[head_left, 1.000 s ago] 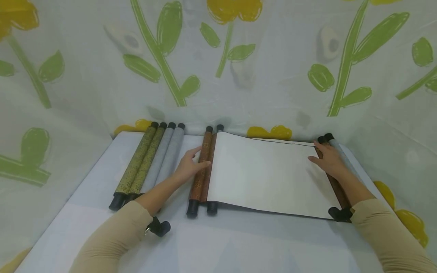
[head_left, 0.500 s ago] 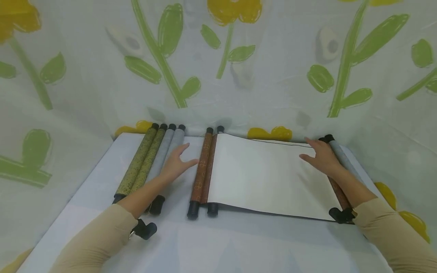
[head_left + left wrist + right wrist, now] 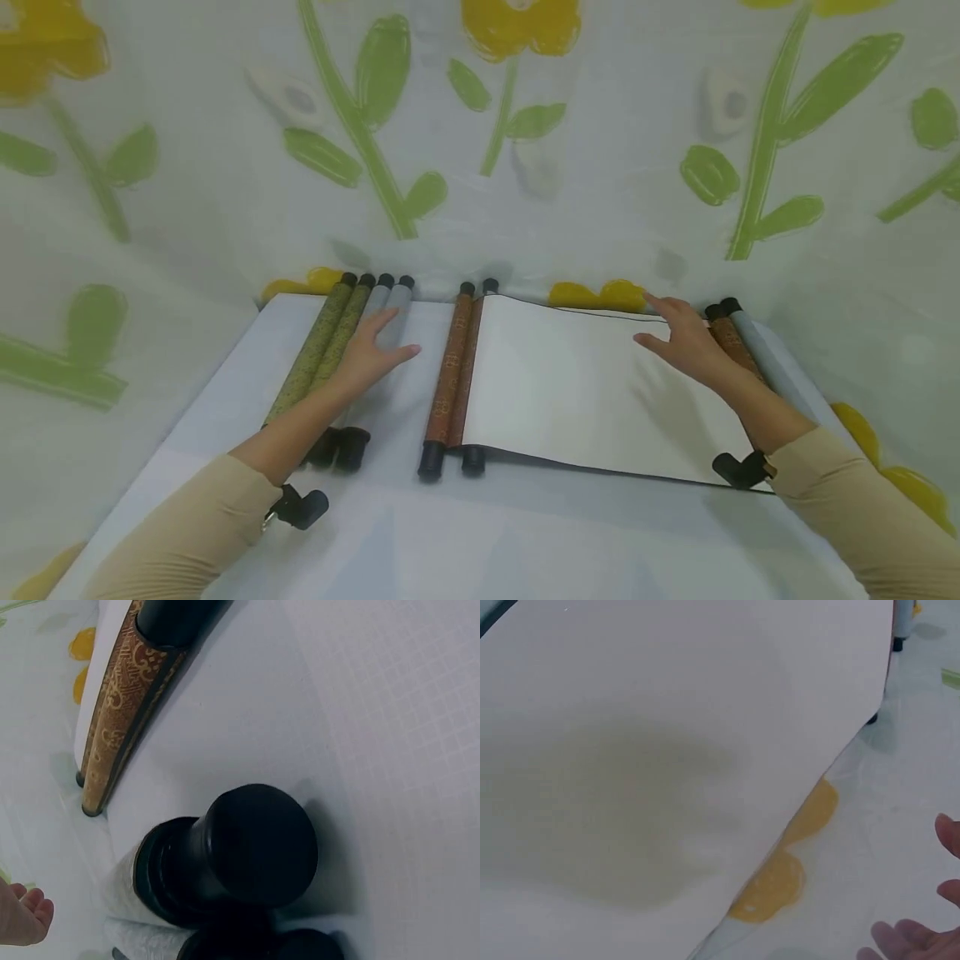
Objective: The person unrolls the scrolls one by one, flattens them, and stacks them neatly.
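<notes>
My left hand (image 3: pixel 371 354) hovers over the grey rolled scrolls (image 3: pixel 393 312), thumb and fingers apart and nothing in its grasp. Part of that hand (image 3: pixel 26 915) shows in the left wrist view, beyond a black end knob (image 3: pixel 262 844). Over an unrolled white sheet (image 3: pixel 562 375) hangs my right hand (image 3: pixel 686 337), fingers spread and holding nothing. Its fingers (image 3: pixel 949 832) enter the right wrist view at the edge, and a shadow falls on the paper. Two brown patterned rolls (image 3: pixel 452 367) lie at the sheet's left edge; another brown roll (image 3: pixel 727 333) lies at its right.
Two green-gold scrolls (image 3: pixel 311 354) lie left of the grey ones. Another grey roll (image 3: pixel 772 358) lies along the right side of the white table (image 3: pixel 480 533). A flower-printed cloth (image 3: pixel 600 167) rises behind the table.
My left hand has left the brown roll and moved left over the grey scrolls. My right hand has come away from the right brown roll and shifted left above the sheet.
</notes>
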`<state>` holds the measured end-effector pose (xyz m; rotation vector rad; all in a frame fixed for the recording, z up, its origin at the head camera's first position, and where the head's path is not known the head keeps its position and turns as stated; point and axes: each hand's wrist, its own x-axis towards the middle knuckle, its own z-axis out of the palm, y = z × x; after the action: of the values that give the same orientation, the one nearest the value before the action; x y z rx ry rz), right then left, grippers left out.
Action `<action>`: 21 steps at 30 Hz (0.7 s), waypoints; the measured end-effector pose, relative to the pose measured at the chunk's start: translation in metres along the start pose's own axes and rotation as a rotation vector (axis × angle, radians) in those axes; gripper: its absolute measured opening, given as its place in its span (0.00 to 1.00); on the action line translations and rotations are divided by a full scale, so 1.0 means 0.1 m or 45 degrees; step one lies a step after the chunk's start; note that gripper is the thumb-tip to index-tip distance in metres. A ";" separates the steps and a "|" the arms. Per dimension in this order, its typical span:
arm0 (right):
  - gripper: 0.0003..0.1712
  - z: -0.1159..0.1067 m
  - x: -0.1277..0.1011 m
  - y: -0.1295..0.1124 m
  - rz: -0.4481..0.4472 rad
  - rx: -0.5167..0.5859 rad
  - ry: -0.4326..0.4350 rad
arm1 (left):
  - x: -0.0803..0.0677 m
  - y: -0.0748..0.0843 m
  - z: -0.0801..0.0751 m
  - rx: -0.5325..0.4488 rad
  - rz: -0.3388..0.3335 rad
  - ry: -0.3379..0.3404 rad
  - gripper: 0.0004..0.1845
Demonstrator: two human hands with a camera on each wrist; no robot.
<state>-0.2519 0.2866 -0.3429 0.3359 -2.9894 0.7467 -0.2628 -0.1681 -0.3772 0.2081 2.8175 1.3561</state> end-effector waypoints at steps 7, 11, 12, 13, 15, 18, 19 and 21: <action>0.40 0.06 0.07 -0.24 -0.032 0.026 -0.008 | -0.03 -0.03 -0.15 -0.056 0.005 0.051 0.41; 0.39 0.12 0.14 -0.34 -0.099 0.039 0.003 | -0.04 -0.10 -0.24 -0.021 -0.003 0.061 0.43; 0.39 0.14 0.15 -0.37 -0.117 0.038 0.006 | -0.05 -0.11 -0.26 -0.026 -0.006 0.060 0.43; 0.39 0.16 0.16 -0.40 -0.134 0.046 0.010 | -0.05 -0.13 -0.27 -0.028 -0.012 0.059 0.43; 0.40 0.19 0.19 -0.45 -0.156 0.052 0.010 | -0.06 -0.15 -0.31 -0.041 -0.016 0.055 0.44; 0.40 0.24 0.22 -0.55 -0.139 0.064 -0.012 | -0.09 -0.18 -0.34 -0.045 -0.039 0.037 0.44; 0.40 0.26 0.23 -0.59 -0.134 0.066 -0.018 | -0.10 -0.20 -0.35 -0.039 -0.051 0.029 0.44; 0.40 0.29 0.24 -0.66 -0.118 0.073 -0.038 | -0.11 -0.23 -0.36 -0.016 -0.078 0.002 0.45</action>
<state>-0.2611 0.2117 -0.3361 0.4883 -2.9603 0.8263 -0.2571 -0.2116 -0.3729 0.1193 2.7912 1.3621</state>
